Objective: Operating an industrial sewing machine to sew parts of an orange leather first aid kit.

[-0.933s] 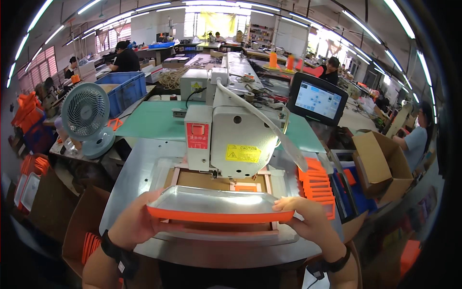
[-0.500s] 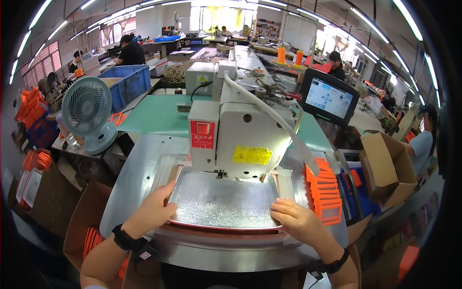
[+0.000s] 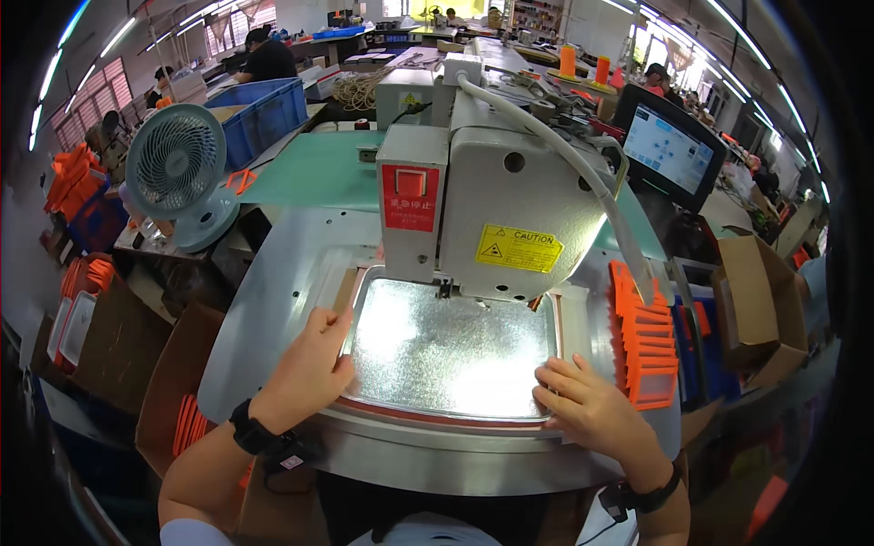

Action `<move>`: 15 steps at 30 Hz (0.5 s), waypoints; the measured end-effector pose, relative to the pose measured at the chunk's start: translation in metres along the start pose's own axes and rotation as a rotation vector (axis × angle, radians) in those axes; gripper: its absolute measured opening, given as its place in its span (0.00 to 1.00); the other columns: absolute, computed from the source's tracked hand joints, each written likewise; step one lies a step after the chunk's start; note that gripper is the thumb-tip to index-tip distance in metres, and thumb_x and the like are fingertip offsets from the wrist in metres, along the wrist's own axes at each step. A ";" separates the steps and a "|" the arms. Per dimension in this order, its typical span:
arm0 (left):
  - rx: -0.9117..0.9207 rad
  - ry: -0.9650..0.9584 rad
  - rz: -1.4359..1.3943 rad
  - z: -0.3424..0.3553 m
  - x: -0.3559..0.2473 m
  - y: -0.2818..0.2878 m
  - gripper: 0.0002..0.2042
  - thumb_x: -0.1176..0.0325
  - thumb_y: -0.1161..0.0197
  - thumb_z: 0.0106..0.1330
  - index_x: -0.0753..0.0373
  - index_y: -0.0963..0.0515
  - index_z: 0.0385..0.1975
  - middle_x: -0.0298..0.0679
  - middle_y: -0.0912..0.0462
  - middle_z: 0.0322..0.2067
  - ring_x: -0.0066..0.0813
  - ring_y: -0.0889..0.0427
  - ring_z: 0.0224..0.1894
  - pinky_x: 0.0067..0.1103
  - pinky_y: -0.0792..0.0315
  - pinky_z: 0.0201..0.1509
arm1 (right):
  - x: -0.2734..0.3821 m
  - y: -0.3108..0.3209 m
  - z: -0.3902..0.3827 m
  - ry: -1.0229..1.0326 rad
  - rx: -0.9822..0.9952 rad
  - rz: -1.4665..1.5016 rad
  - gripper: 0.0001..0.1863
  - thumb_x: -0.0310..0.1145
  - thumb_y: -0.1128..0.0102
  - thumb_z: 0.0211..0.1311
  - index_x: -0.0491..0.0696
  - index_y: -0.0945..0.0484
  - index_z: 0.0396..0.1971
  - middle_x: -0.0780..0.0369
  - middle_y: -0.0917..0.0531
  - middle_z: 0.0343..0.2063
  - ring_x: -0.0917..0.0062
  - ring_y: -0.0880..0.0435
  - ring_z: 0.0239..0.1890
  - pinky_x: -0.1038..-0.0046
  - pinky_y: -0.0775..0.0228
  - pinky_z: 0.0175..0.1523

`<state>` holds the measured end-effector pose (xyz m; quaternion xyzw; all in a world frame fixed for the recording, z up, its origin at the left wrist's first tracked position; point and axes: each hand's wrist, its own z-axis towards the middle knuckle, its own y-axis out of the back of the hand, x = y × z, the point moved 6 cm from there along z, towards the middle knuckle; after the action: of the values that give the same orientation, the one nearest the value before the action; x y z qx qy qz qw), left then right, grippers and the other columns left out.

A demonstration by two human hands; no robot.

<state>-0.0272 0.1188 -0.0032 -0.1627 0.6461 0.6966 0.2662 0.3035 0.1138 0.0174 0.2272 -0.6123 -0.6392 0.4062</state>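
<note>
A shiny silver rectangular panel [image 3: 446, 350] with a raised rim lies flat under the head of a large sewing machine [image 3: 469, 200]. A reddish-orange edge shows beneath its near side. My left hand [image 3: 305, 375] grips the panel's left edge, thumb and bent fingers against the rim. At the near right corner, my right hand [image 3: 596, 409] rests with fingers stretched out and slightly apart, fingertips on the rim. A pale strip [image 3: 574, 318] runs along the panel's right side. Both wrists wear black bands with small attached devices.
Orange frames [image 3: 648, 341] lie in an overlapping row right of the panel. A tilted touchscreen [image 3: 669, 150] stands behind them. At left are a fan [image 3: 176, 159], a blue crate [image 3: 264, 123] and a cardboard box [image 3: 173, 382] holding orange pieces. Other people work farther back.
My view has shifted, so the machine and panel appear higher and farther right. Both hands stay at the panel's edges; my left fingers look more bent, my right fingers slightly more spread.
</note>
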 end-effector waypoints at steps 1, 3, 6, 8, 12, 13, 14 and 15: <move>0.016 0.022 0.061 -0.001 -0.004 -0.001 0.29 0.76 0.43 0.61 0.76 0.36 0.65 0.49 0.31 0.50 0.41 0.24 0.45 0.28 0.28 0.49 | 0.000 -0.001 0.000 0.000 0.002 -0.006 0.26 0.32 0.26 0.48 0.43 0.22 0.49 0.54 0.21 0.55 0.58 0.25 0.63 0.51 0.34 0.68; 0.048 0.065 0.180 -0.003 -0.011 -0.002 0.30 0.74 0.43 0.61 0.76 0.37 0.65 0.51 0.31 0.55 0.44 0.24 0.50 0.32 0.28 0.54 | 0.006 0.001 0.001 -0.033 -0.021 -0.009 0.25 0.34 0.27 0.50 0.43 0.21 0.49 0.54 0.20 0.54 0.58 0.25 0.63 0.52 0.34 0.68; -0.059 -0.220 0.576 0.000 -0.016 -0.005 0.32 0.70 0.41 0.60 0.77 0.37 0.65 0.52 0.35 0.65 0.46 0.28 0.60 0.41 0.32 0.61 | 0.007 0.001 0.001 -0.026 -0.038 -0.020 0.23 0.37 0.28 0.53 0.42 0.20 0.47 0.54 0.20 0.53 0.59 0.25 0.62 0.54 0.34 0.68; -0.024 -0.334 0.733 0.002 -0.019 -0.001 0.32 0.66 0.39 0.60 0.77 0.36 0.63 0.52 0.37 0.67 0.46 0.32 0.64 0.44 0.36 0.65 | 0.006 0.006 0.004 -0.015 -0.042 -0.035 0.22 0.37 0.28 0.54 0.41 0.19 0.46 0.54 0.19 0.53 0.60 0.24 0.62 0.56 0.34 0.68; 0.171 -0.422 1.051 0.029 -0.049 -0.002 0.34 0.59 0.36 0.60 0.75 0.33 0.63 0.52 0.33 0.65 0.46 0.33 0.67 0.44 0.39 0.68 | 0.005 0.004 0.002 -0.036 -0.041 -0.039 0.21 0.37 0.29 0.54 0.40 0.19 0.44 0.55 0.19 0.51 0.60 0.24 0.61 0.57 0.34 0.68; 0.179 -0.464 0.923 0.039 -0.057 -0.008 0.34 0.57 0.36 0.60 0.73 0.33 0.63 0.51 0.31 0.64 0.45 0.33 0.67 0.44 0.39 0.68 | 0.007 0.004 0.003 -0.032 -0.046 -0.040 0.21 0.37 0.29 0.54 0.40 0.20 0.44 0.55 0.19 0.51 0.61 0.24 0.61 0.58 0.34 0.68; 0.188 -0.508 0.794 0.052 -0.061 -0.019 0.34 0.56 0.35 0.60 0.72 0.32 0.63 0.51 0.30 0.63 0.45 0.32 0.67 0.44 0.39 0.68 | 0.008 0.006 0.004 -0.028 -0.035 -0.047 0.20 0.37 0.29 0.54 0.40 0.20 0.43 0.55 0.20 0.50 0.61 0.25 0.60 0.58 0.35 0.68; 0.203 -0.542 0.667 0.063 -0.059 -0.029 0.35 0.55 0.35 0.60 0.71 0.32 0.63 0.51 0.28 0.61 0.45 0.32 0.67 0.44 0.40 0.69 | 0.008 0.006 0.006 -0.018 -0.024 -0.047 0.20 0.37 0.29 0.54 0.40 0.20 0.42 0.55 0.20 0.50 0.61 0.25 0.60 0.59 0.35 0.68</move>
<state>0.0452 0.1724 0.0138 0.2704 0.6352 0.6949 0.2012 0.2956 0.1117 0.0258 0.2310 -0.6026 -0.6579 0.3882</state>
